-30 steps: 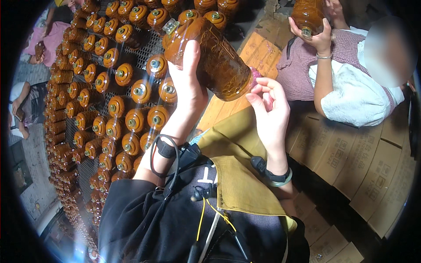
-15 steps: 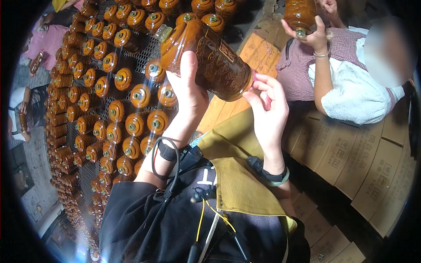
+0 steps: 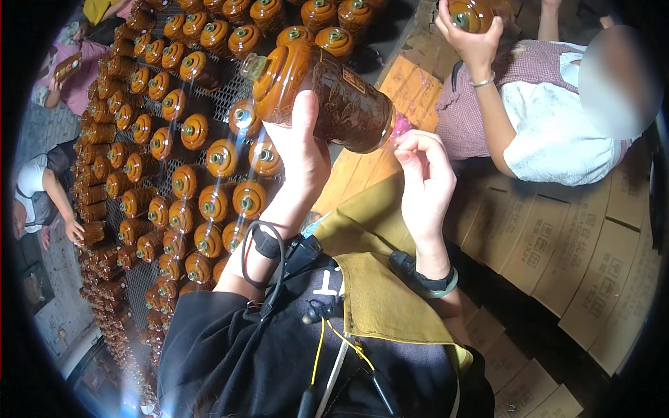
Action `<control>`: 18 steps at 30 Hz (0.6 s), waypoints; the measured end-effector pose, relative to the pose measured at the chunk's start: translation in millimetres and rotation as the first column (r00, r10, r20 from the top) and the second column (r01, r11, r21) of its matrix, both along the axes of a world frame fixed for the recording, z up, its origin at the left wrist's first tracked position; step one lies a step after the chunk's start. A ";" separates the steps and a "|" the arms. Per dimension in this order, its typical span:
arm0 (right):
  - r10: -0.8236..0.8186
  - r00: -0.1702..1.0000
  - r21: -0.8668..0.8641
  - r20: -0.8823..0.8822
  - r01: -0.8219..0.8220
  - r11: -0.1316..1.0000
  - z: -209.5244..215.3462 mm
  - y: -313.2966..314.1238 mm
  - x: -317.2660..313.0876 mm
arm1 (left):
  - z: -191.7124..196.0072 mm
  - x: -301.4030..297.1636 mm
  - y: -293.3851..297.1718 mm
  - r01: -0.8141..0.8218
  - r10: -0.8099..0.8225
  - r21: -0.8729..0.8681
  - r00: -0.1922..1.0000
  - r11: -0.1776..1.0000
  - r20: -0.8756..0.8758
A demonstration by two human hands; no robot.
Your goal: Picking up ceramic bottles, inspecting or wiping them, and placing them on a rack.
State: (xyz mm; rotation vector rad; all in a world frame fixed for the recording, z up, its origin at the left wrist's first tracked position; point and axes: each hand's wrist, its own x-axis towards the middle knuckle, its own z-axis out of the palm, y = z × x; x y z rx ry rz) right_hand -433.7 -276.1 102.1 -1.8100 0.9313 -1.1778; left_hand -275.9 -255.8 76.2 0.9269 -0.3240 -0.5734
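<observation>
In the head view, my left hand (image 3: pixel 304 143) has the brown bottle (image 3: pixel 348 108) firmly, thumb along the near side and the other fingers out of sight behind it. The bottle hangs aslant in front of the rack (image 3: pixel 219 92), and its neck sits lower and farther left than half a second ago. My right hand (image 3: pixel 428 177) is curled near its base, thumb and forefinger drawn close together; they have slipped down a little, so more of the pink scrap (image 3: pixel 401 127) shows at the base. I cannot tell whether they pinch it. At upper right, a co-worker's hand (image 3: pixel 474 45) has raised another bottle (image 3: pixel 474 15) toward the top edge. At far left, a second worker's hand (image 3: pixel 73 230) now reaches the standing bottles (image 3: pixel 223 159).
</observation>
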 end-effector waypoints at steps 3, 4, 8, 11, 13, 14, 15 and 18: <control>0.172 0.981 0.188 0.084 -0.186 0.965 2.6 8.0 -6.5 | 2.7 0.9 -1.2 0.072 -0.067 0.017 0.975 0.997 -0.213; 0.268 0.938 0.254 0.221 -0.320 0.913 5.7 11.4 -2.8 | 10.7 -0.2 -4.2 0.071 -0.065 0.017 0.975 0.997 -0.214; 0.438 0.899 0.425 -0.026 -0.386 0.819 -4.8 11.9 6.3 | 38.2 21.6 -16.3 0.163 -0.213 -0.141 0.818 0.977 -0.535; 0.277 0.933 0.297 -0.228 -0.204 0.933 -33.5 -1.8 2.7 | 22.6 39.5 -16.6 0.382 -0.487 -0.303 0.662 0.873 -0.570; 0.050 0.999 0.460 0.022 -0.054 0.886 -35.1 -23.7 -11.0 | 28.1 35.2 -19.2 0.393 -0.689 -0.569 0.343 0.723 -0.639; -0.003 0.991 0.284 0.133 -0.035 0.958 -25.8 -35.9 -12.4 | 20.6 36.0 -22.0 0.393 -0.742 -0.632 0.283 0.668 -0.608; -0.054 0.897 0.416 0.439 -0.150 0.897 -6.1 -38.5 -13.4 | 15.8 36.0 -20.1 0.396 -0.733 -0.620 0.292 0.677 -0.614; -0.037 0.551 0.333 0.833 -0.448 0.830 47.1 -23.4 -28.2 | 3.0 35.7 -21.8 0.373 -0.783 -0.689 0.278 0.622 -0.556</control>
